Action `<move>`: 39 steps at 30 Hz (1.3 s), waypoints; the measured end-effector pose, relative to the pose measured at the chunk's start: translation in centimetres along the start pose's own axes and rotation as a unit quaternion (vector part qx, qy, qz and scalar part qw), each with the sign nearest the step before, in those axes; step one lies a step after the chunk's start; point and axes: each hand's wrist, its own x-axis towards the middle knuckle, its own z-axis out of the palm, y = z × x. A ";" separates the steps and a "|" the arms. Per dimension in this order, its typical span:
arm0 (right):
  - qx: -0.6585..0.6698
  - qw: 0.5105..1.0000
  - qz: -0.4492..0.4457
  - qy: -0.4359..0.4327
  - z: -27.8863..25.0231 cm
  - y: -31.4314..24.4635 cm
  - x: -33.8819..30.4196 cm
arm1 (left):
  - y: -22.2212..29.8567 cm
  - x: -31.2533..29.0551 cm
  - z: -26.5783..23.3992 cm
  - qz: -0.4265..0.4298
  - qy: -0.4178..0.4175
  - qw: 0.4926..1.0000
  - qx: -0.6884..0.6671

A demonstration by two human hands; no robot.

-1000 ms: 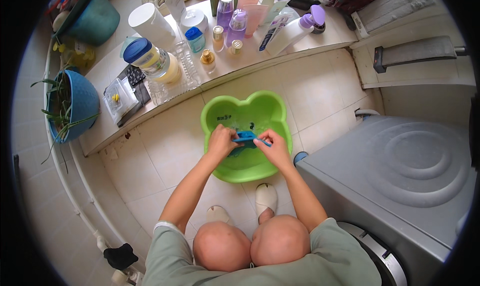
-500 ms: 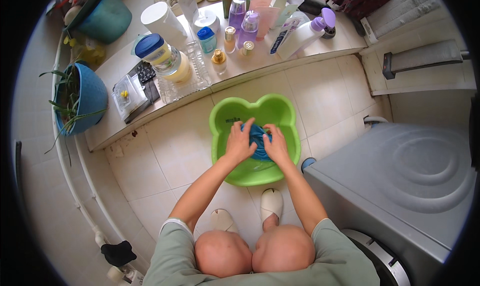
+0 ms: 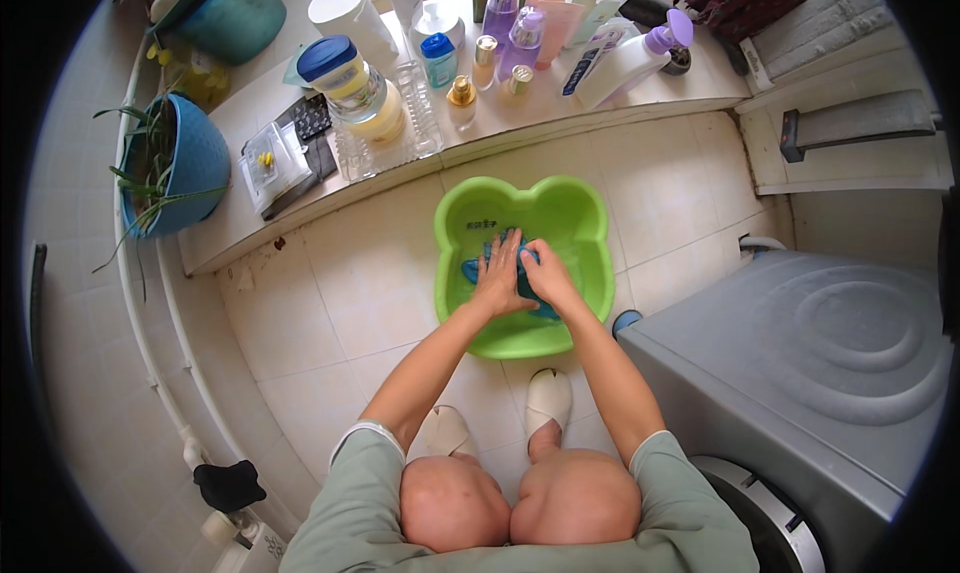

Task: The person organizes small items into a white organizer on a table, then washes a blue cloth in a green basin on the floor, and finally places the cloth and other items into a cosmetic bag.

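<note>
A wet blue cloth [image 3: 469, 270] lies bunched in a green, scallop-rimmed plastic basin [image 3: 588, 235] on the tiled floor before my feet. My left hand [image 3: 497, 281] lies flat on the cloth, its fingers stretched toward the basin's far side. Close beside it on the right, my right hand [image 3: 546, 275] is closed with fingers curled round a fold of the same cloth. Parts of the cloth spread out left of my left hand and below the two hands; the rest is hidden under them.
Behind the basin runs a low ledge [image 3: 480, 158] with bottles, jars and a white pump bottle [image 3: 625, 71]. A blue plant pot [image 3: 190, 178] stands at the left, near white pipes. A grey appliance [image 3: 720, 323] stands close on the right. My slippers [image 3: 549, 398] are just in front of the basin.
My left hand has flattened onto the cloth and my right fingers have closed on it. The cloth now spreads farther left. The whole view has shifted slightly.
</note>
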 end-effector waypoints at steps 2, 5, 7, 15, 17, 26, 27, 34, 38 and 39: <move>0.213 0.976 0.032 -0.043 -1.9 -2.9 -1.8 | -0.8 0.0 1.2 0.052 0.091 0.979 -0.172; 0.492 0.867 0.027 -0.073 -4.2 -4.5 -4.6 | -0.2 -0.6 0.5 0.013 0.105 0.946 -0.308; 0.565 0.824 0.030 -0.011 -5.0 -4.1 -5.0 | 1.4 -1.2 -1.7 -0.027 0.044 0.870 -0.491; 0.722 0.669 0.164 -0.063 -2.6 -4.5 -5.5 | 7.3 -2.8 -4.3 0.082 0.112 0.862 -0.488; 0.764 0.627 0.116 -0.096 -2.5 -4.4 -5.5 | 7.3 -2.9 -4.3 0.182 0.155 0.904 -0.354; 0.819 0.563 0.062 -0.093 4.4 3.6 -1.6 | 6.4 -1.7 -2.9 0.156 0.193 0.935 -0.254; 0.809 0.580 0.061 -0.077 4.7 4.0 -1.6 | 7.2 -1.8 -3.1 0.163 0.230 0.928 -0.245; 0.922 0.374 -0.009 -0.097 1.4 -1.6 -2.5 | 8.7 -1.2 -2.8 0.122 0.235 0.899 -0.350; 0.918 0.389 0.047 -0.056 1.4 -2.4 -1.9 | 9.4 -0.9 -2.9 0.023 0.201 0.840 -0.504; 0.899 0.428 0.086 -0.036 1.7 -2.1 -1.5 | 9.4 -0.8 -3.0 -0.002 0.190 0.820 -0.539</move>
